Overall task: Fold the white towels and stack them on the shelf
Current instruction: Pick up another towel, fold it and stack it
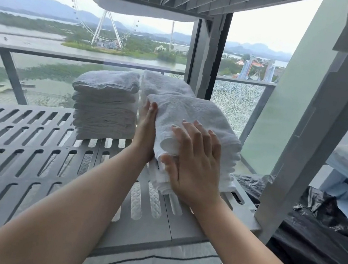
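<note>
Head view: folded white towel (195,121) set atop right pile (160,182) on slatted shelf (16,139), just beside neighbouring towel stack (105,105). Left hand (146,127) flat, fingers straight against pile's side. Right hand (193,163) spread, pressing front fold, gripping nothing, judged to be squaring edges for an even stack.

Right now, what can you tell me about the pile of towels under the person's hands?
The towel pile is white, nubbly terry cloth, folded in layers with rounded folds facing the camera. It sits at the right end of the grey slatted shelf. The left hand lies flat against its left side; the right hand presses its front, fingers spread. A neater stack stands to its left.
</note>
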A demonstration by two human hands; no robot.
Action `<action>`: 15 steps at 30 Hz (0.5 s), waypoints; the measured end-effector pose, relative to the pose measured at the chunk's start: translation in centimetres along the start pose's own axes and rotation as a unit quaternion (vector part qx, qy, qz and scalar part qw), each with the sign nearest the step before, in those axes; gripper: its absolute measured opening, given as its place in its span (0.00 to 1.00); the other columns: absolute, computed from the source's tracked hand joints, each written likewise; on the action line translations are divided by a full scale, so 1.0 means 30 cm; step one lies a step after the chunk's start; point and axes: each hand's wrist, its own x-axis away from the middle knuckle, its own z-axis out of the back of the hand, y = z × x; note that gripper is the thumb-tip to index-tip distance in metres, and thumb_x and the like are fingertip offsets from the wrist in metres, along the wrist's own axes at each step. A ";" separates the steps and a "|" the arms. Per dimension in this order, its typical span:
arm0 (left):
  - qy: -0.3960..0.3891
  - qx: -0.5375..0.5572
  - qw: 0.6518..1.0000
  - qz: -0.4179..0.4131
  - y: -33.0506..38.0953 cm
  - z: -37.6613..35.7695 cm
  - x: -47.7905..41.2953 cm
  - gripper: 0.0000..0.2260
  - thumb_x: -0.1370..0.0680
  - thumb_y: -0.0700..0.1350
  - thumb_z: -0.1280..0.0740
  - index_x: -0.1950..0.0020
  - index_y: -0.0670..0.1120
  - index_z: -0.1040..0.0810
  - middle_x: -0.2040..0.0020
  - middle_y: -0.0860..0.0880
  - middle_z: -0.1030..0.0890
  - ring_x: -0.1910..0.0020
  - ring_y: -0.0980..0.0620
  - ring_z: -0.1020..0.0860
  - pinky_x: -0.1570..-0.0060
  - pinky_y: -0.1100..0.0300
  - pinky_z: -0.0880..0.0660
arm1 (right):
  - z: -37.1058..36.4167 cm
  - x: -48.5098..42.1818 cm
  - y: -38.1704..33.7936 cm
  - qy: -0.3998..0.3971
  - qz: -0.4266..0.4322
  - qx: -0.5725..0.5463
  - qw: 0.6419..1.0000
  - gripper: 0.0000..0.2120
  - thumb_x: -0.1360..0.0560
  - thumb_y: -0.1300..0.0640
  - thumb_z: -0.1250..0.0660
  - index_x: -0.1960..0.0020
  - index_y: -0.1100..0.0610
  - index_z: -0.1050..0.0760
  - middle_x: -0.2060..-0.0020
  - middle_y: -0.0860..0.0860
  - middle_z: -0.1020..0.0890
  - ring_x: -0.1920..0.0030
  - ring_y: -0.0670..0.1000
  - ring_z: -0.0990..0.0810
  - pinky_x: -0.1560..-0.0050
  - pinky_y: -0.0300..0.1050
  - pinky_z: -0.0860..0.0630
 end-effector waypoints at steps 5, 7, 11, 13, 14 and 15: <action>0.048 -0.083 0.994 -0.055 0.017 -0.030 0.031 0.18 0.24 0.61 0.35 0.37 0.57 0.24 0.42 0.54 0.16 0.41 0.52 0.18 0.41 0.48 0.21 | -0.003 -0.004 -0.005 -0.010 -0.007 0.004 1.000 0.25 0.19 0.39 0.48 0.32 0.53 0.28 0.33 0.52 0.25 0.30 0.57 0.29 0.28 0.60 0.39; 0.048 -0.107 0.992 -0.051 0.024 -0.030 0.043 0.14 0.23 0.59 0.36 0.38 0.58 0.24 0.48 0.60 0.15 0.47 0.57 0.16 0.49 0.57 0.20 | -0.008 -0.005 -0.003 -0.007 -0.003 0.002 1.000 0.24 0.20 0.40 0.46 0.33 0.53 0.27 0.34 0.52 0.24 0.32 0.57 0.28 0.29 0.60 0.38; 0.047 -0.121 0.991 -0.017 0.026 -0.033 0.071 0.16 0.16 0.53 0.40 0.29 0.55 0.27 0.37 0.51 0.19 0.38 0.49 0.20 0.38 0.50 0.24 | -0.020 -0.010 0.001 0.015 -0.012 -0.018 1.000 0.23 0.19 0.40 0.46 0.36 0.54 0.26 0.37 0.51 0.23 0.35 0.56 0.26 0.30 0.60 0.37; 0.046 -0.110 0.993 -0.004 0.030 -0.033 0.079 0.17 0.16 0.52 0.40 0.28 0.53 0.28 0.34 0.48 0.21 0.36 0.46 0.21 0.36 0.48 0.24 | -0.021 -0.014 0.000 0.018 -0.013 -0.025 0.999 0.23 0.20 0.40 0.46 0.37 0.55 0.25 0.38 0.51 0.22 0.37 0.56 0.25 0.31 0.59 0.36; 0.036 -0.101 0.994 0.000 0.034 -0.036 0.084 0.17 0.16 0.51 0.39 0.27 0.52 0.28 0.34 0.46 0.21 0.37 0.45 0.20 0.37 0.47 0.23 | -0.019 -0.011 0.002 0.020 -0.013 -0.028 0.999 0.23 0.20 0.40 0.46 0.37 0.55 0.25 0.39 0.51 0.22 0.39 0.56 0.25 0.32 0.58 0.35; 0.028 -0.094 0.995 -0.002 0.037 -0.041 0.090 0.17 0.17 0.50 0.38 0.28 0.51 0.28 0.34 0.44 0.21 0.39 0.44 0.20 0.39 0.46 0.22 | -0.014 -0.005 0.005 0.022 -0.015 -0.029 0.999 0.22 0.19 0.40 0.46 0.38 0.55 0.25 0.40 0.50 0.22 0.40 0.56 0.24 0.34 0.57 0.34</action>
